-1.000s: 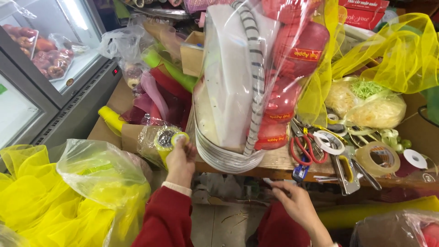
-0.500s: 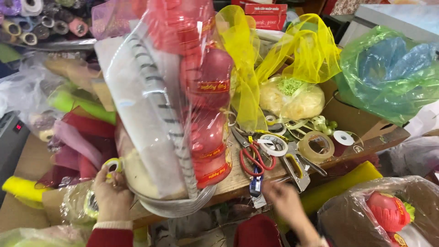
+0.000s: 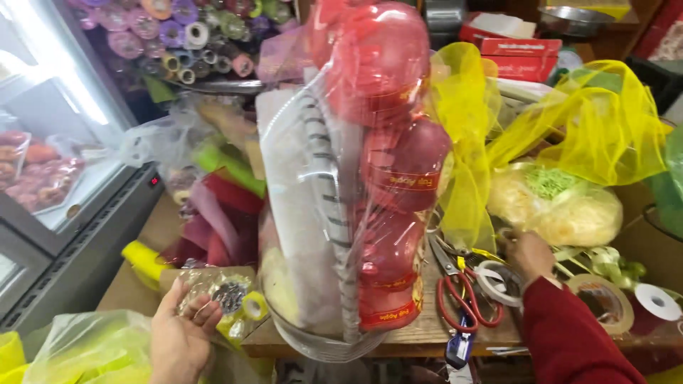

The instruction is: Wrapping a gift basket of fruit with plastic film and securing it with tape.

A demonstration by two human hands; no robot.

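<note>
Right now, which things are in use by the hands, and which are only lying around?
In use:
- left hand on crinkled clear wrap
- right hand at tape roll
- wrapped fruit basket

Lying about:
- red scissors
- yellow mesh
- ribbon spools

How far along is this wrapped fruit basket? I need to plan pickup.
Done: the fruit basket stands on the table, red fruit stacked inside clear wrap. In hand: the left hand touches a crinkled clear bag; the right hand reaches among tape rolls beside red scissors. Left: no ribbon bow shows on the wrap.
</note>
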